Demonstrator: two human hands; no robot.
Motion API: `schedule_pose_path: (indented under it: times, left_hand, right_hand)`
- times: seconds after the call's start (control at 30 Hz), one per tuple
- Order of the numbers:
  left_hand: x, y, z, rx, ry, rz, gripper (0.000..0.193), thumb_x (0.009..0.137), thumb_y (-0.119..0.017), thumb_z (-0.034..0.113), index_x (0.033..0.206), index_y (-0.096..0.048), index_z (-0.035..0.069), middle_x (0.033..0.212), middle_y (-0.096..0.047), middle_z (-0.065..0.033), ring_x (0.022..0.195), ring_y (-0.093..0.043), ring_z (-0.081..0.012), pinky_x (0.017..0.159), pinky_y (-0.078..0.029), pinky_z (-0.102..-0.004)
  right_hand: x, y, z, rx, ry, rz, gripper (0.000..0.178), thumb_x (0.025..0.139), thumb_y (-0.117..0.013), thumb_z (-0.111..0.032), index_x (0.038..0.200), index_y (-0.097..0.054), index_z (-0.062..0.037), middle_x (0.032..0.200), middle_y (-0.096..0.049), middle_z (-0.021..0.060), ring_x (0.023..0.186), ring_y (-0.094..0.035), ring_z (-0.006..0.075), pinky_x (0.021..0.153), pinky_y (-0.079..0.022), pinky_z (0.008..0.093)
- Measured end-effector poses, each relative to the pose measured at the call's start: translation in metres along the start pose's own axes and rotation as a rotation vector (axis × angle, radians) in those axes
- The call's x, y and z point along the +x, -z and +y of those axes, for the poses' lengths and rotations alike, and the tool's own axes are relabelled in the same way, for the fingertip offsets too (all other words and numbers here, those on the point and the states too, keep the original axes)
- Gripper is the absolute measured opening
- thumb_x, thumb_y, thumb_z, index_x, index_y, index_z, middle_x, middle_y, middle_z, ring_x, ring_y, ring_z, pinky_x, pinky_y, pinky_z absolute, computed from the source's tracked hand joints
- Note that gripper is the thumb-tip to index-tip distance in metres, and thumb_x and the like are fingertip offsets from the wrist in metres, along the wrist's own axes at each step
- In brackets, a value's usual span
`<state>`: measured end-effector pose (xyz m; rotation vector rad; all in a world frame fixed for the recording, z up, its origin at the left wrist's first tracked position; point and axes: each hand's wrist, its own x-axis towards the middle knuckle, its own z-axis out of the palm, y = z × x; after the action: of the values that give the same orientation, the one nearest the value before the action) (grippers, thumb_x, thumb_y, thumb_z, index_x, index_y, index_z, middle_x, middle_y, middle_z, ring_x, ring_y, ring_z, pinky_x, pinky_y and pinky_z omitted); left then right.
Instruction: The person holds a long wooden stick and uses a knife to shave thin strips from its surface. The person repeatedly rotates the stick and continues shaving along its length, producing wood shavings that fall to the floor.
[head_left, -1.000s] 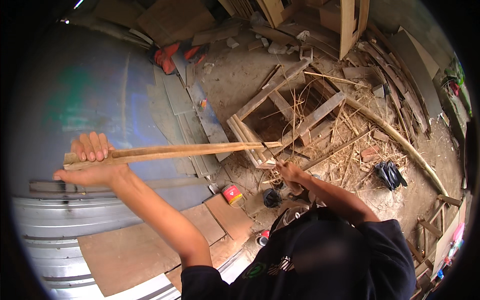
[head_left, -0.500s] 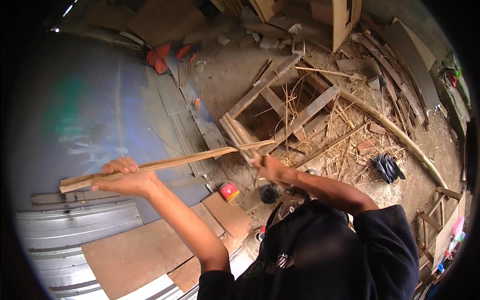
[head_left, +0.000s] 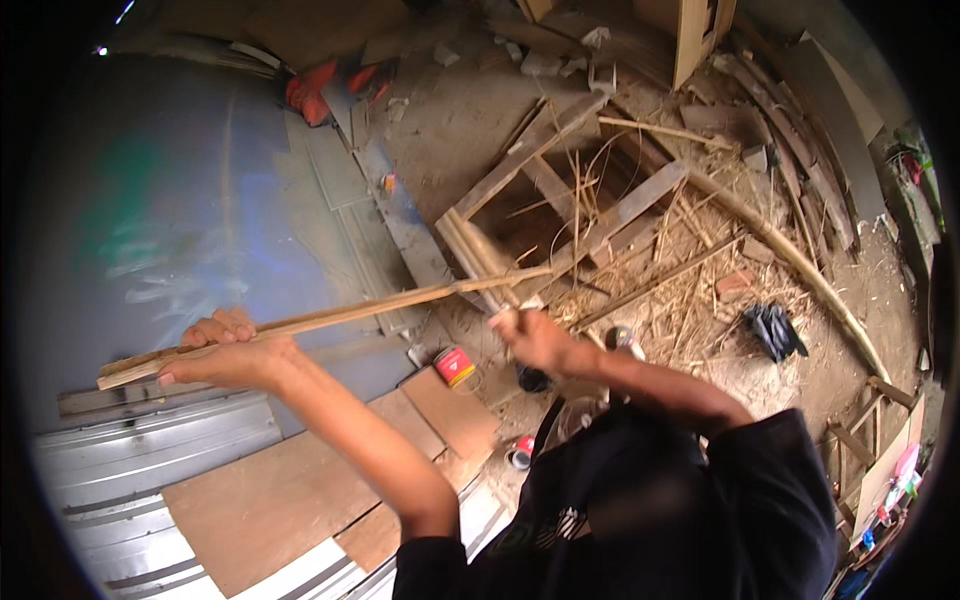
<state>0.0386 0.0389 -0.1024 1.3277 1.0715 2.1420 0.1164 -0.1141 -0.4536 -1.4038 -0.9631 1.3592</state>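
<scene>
My left hand [head_left: 225, 352] is closed around the left end of a long, narrow wooden strip [head_left: 370, 302]. The strip runs slightly upward to the right, and its thin end crosses the rail of a low wooden frame [head_left: 545, 185]. Just below that crossing, my right hand [head_left: 540, 340] is closed, its fingers curled. A small pale piece shows at its fingertips, but the grip is blurred, so what it holds cannot be made out.
Shavings and thin strips [head_left: 690, 270] litter the floor on the right, beside a long pole [head_left: 790, 260] and a black plastic bag [head_left: 773, 332]. A red can [head_left: 453, 366] stands near brown boards [head_left: 300, 480]. A large blue-grey sheet [head_left: 180, 230] lies left.
The wooden strip and my left hand have shifted slightly left. My right hand has come a little left and nearer to me. The whole view has tilted slightly.
</scene>
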Motion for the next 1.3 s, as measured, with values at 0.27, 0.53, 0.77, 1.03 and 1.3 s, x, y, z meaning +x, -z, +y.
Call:
schedule_pose_path:
  times: [0.27, 0.53, 0.77, 1.03, 1.3]
  left_hand:
    - [0.018, -0.015, -0.016, 0.035, 0.015, 0.037, 0.065, 0.091, -0.016, 0.075, 0.07, -0.033, 0.016, 0.049, -0.023, 0.003, 0.041, -0.021, -0.0086, 0.039, -0.017, -0.0202]
    - [0.04, -0.019, -0.034, 0.037, 0.012, -0.046, 0.065, 0.091, -0.017, 0.076, 0.07, -0.031, 0.016, 0.05, -0.023, 0.0025, 0.041, -0.02, -0.0089, 0.038, -0.016, -0.0222]
    - [0.042, -0.013, -0.037, 0.055, -0.037, -0.078, 0.065, 0.091, -0.016, 0.075, 0.07, -0.032, 0.016, 0.05, -0.023, 0.0025, 0.04, -0.021, -0.009, 0.038, -0.017, -0.021]
    - [0.026, -0.027, -0.025, 0.103, -0.02, 0.043, 0.062, 0.094, -0.019, 0.071, 0.065, -0.027, 0.017, 0.053, -0.021, 0.0024, 0.043, -0.022, -0.0092, 0.04, -0.019, -0.0208]
    - [0.022, -0.023, -0.022, 0.1, -0.019, 0.015, 0.06, 0.094, -0.02, 0.07, 0.064, -0.024, 0.019, 0.053, -0.017, 0.0031, 0.043, -0.021, -0.0092, 0.04, -0.021, -0.0206]
  right_hand:
    - [0.02, 0.032, 0.074, -0.251, -0.168, 0.22, 0.04, 0.097, -0.045, -0.035, 0.102, -0.059, 0.0022, 0.081, -0.066, 0.0222, 0.075, -0.069, 0.0308, 0.061, -0.055, 0.0402]
    - [0.047, -0.002, 0.138, -0.156, 0.057, 0.168, 0.041, 0.097, -0.047, -0.039, 0.094, -0.06, -0.0007, 0.072, -0.06, 0.022, 0.066, -0.06, 0.0362, 0.059, -0.046, 0.0459]
    - [0.045, 0.037, 0.21, -0.395, -0.61, 0.167, 0.05, 0.097, -0.037, -0.047, 0.108, -0.064, -0.0064, 0.101, -0.068, 0.0218, 0.1, -0.064, 0.0383, 0.084, -0.053, 0.0454]
    - [0.018, 0.006, 0.039, 0.134, -0.397, 0.119, 0.045, 0.099, -0.046, -0.045, 0.11, -0.06, -0.0038, 0.08, -0.062, 0.0155, 0.073, -0.062, 0.0234, 0.061, -0.051, 0.0426]
    - [0.023, -0.014, -0.011, 0.058, 0.224, 0.094, 0.041, 0.099, -0.048, -0.038, 0.106, -0.057, 0.0015, 0.077, -0.064, 0.0105, 0.063, -0.059, 0.0188, 0.055, -0.05, 0.0363]
